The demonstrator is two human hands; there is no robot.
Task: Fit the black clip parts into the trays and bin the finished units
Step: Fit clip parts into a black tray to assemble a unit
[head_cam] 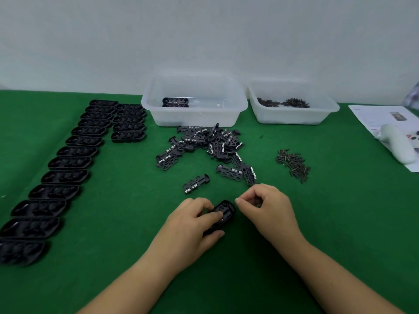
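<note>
- Left hand (195, 219) grips a black tray (221, 215) low on the green tabletop (340, 223), fingers curled over its top and thumb under its near edge.
- Right hand (266, 206) sits just beside the tray's far end, fingertips pinched together; whatever small piece they hold is too tiny to make out.
- Loose black clip parts (204, 143) lie heaped mid-tabletop, and a single clip part (195, 183) lies apart from the heap, nearer the hands.
- Two columns of empty black trays (68, 164) run down the left side.
- At the back, a clear bin (195, 103) holds a finished unit (175, 102) in its left corner.
- A second clear bin (292, 105) to its right carries small dark screws, and a scatter of the same screws (293, 165) lies on the cloth to the right.
- Far right: a white handheld device (395, 142) on a sheet of paper (371, 114).
</note>
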